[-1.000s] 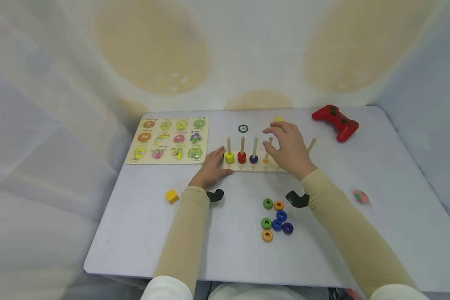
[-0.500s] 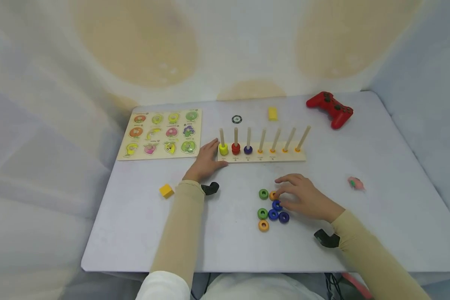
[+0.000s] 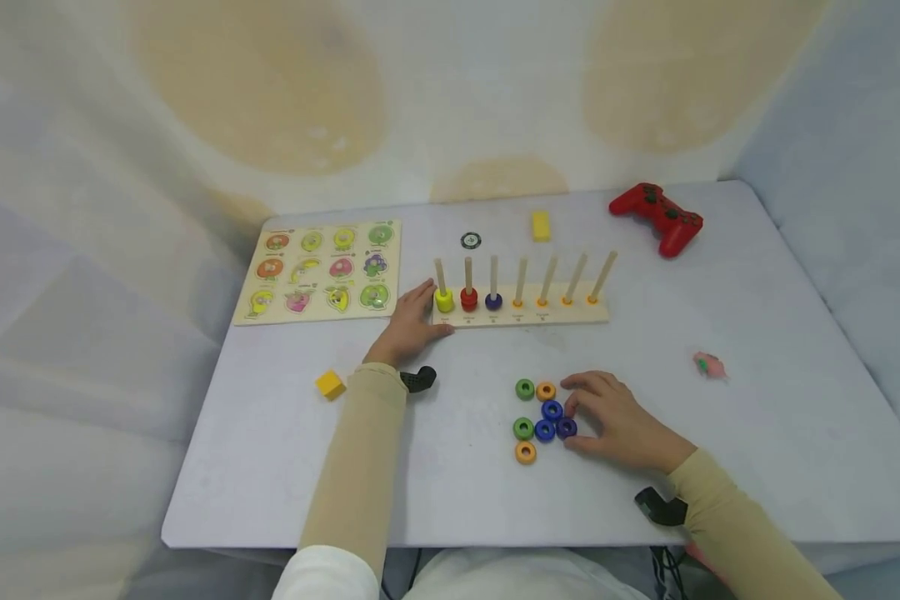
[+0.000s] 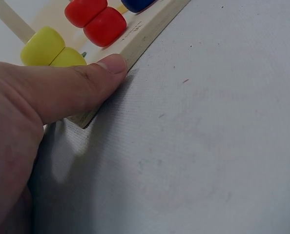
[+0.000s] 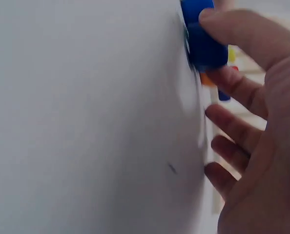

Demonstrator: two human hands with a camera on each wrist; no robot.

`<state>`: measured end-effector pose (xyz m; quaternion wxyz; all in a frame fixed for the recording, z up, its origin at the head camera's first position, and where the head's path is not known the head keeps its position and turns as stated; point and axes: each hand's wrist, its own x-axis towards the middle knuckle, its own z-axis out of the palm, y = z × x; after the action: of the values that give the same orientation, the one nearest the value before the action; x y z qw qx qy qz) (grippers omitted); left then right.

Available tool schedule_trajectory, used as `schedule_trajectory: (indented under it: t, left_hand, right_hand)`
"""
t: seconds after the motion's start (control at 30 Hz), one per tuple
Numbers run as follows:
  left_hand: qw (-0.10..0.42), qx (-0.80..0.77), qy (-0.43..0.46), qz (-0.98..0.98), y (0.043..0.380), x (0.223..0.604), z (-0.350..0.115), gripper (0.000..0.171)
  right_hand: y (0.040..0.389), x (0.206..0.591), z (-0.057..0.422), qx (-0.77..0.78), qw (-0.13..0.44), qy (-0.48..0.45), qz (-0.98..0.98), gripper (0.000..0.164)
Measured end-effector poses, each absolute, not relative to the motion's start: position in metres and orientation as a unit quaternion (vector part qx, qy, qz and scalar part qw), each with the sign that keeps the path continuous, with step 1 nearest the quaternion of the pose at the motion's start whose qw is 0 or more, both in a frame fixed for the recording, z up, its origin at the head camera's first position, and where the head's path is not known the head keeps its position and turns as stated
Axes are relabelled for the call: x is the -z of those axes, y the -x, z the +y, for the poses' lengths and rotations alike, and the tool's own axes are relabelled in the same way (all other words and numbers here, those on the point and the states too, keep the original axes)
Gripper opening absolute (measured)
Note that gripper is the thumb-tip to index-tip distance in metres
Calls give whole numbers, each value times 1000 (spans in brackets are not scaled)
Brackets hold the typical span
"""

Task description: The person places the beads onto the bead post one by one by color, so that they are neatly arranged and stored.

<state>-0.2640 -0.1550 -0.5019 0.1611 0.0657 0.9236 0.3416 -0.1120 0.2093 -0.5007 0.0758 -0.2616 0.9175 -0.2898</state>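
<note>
My left hand (image 3: 411, 325) holds the left end of a wooden peg board (image 3: 525, 317), its thumb along the front edge in the left wrist view. Yellow rings (image 4: 43, 45), red rings (image 4: 105, 27) and a dark blue ring (image 3: 493, 302) sit on the three leftmost pegs; the other pegs carry no large rings. My right hand (image 3: 622, 423) pinches a dark blue ring (image 3: 567, 428) on the table between thumb and index finger; its other fingers are spread. Touching or close beside it are blue rings (image 3: 544, 431), with green rings (image 3: 523, 428) and orange rings (image 3: 526, 452) farther left.
A fruit puzzle board (image 3: 318, 273) lies at the back left, a yellow cube (image 3: 331, 385) in front of it. Behind the pegs are a round black-and-white disc (image 3: 470, 241) and a yellow block (image 3: 541, 226). A red game controller (image 3: 656, 218) and small pink object (image 3: 710, 365) lie right.
My right hand has come down from the pegs to the loose rings, then shifted slightly nearer me onto the dark blue one. The left hand stays at the board's end; the head view tilted.
</note>
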Motion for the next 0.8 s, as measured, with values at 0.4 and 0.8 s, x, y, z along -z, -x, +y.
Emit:
schedule_trajectory:
  t: [0.4,0.8]
  left_hand:
    - [154,-347,-60,923,264,504,-155,94]
    - [150,-328,-66,930,263,504,-155,94]
  right_hand:
    - [219,397,154,317,-133,246,906,35]
    - [262,382,110,250,-78,216,941,39]
